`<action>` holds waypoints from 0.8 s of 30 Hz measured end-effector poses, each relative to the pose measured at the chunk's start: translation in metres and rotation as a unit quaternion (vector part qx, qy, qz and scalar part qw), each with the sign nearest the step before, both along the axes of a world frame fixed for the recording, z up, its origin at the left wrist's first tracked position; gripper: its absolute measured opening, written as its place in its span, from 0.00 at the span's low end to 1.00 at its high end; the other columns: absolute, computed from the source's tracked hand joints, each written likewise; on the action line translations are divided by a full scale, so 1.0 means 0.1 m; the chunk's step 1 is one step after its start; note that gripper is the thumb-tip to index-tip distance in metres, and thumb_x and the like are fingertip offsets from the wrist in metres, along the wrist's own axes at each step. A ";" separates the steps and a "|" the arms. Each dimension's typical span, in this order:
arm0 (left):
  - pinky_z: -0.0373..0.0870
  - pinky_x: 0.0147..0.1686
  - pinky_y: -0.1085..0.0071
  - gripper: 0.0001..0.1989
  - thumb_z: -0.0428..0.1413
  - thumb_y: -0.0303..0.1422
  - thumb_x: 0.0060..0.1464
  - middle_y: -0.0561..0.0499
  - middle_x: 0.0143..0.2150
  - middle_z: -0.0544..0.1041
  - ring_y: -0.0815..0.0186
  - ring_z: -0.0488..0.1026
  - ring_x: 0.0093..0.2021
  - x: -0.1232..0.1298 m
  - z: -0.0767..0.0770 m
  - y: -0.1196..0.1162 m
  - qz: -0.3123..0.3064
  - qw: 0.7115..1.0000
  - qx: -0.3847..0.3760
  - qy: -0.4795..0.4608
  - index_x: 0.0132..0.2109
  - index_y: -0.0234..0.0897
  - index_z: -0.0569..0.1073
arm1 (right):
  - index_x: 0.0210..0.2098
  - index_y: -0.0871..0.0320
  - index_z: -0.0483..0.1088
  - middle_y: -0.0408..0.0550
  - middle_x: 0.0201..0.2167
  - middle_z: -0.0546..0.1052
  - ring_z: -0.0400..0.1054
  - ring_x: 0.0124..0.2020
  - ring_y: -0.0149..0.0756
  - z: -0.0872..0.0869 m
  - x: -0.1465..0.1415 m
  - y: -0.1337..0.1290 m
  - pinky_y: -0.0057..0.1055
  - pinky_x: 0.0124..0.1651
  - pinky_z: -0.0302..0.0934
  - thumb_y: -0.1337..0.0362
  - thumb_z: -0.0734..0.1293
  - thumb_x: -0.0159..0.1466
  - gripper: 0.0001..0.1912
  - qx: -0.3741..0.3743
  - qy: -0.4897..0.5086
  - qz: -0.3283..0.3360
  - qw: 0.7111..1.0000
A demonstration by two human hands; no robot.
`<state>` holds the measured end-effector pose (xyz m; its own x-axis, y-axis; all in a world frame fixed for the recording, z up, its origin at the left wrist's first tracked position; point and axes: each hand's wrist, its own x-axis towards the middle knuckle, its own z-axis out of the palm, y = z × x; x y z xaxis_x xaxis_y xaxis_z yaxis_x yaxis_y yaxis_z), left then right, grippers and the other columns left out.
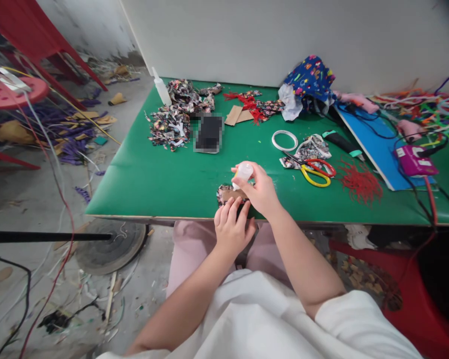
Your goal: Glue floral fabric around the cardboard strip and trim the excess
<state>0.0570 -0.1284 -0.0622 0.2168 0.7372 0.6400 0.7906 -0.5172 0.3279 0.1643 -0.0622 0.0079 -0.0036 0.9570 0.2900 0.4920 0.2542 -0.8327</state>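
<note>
My right hand (262,192) is closed around a small white squeeze bottle (244,173), tilted with its nozzle pointing down. Below the nozzle lies a strip of brown cardboard (232,194) on dark patterned fabric (221,190), near the front edge of the table. My left hand (232,219) rests on the near side of this piece, fingers spread and lying over it. Part of the cardboard and fabric is hidden beneath my hands. Whether any liquid leaves the nozzle is too small to tell.
On the green table (134,174) stand another white bottle (161,89) and patterned scraps (168,124). Red-and-yellow-handled scissors (316,172), a white ring (285,141), a cutter-like tool (342,143), red threads (361,182) and a blue board (370,144) with cables lie to the right.
</note>
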 end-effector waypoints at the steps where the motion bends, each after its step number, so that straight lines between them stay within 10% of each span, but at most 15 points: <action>1: 0.55 0.52 0.59 0.18 0.53 0.34 0.50 0.43 0.50 0.72 0.55 0.65 0.53 0.00 0.01 0.00 0.000 1.000 -0.002 0.002 0.49 0.37 0.71 | 0.44 0.55 0.64 0.49 0.39 0.73 0.66 0.42 0.37 -0.01 0.03 0.00 0.35 0.44 0.59 0.50 0.63 0.57 0.20 -0.002 0.006 -0.005 1.000; 24: 0.54 0.52 0.60 0.18 0.52 0.34 0.51 0.43 0.51 0.72 0.55 0.65 0.54 0.00 0.02 -0.01 0.002 1.000 -0.010 0.016 0.50 0.38 0.71 | 0.42 0.55 0.66 0.48 0.40 0.74 0.67 0.39 0.35 -0.05 0.20 -0.06 0.33 0.41 0.62 0.52 0.63 0.58 0.17 -0.015 0.056 -0.025 0.998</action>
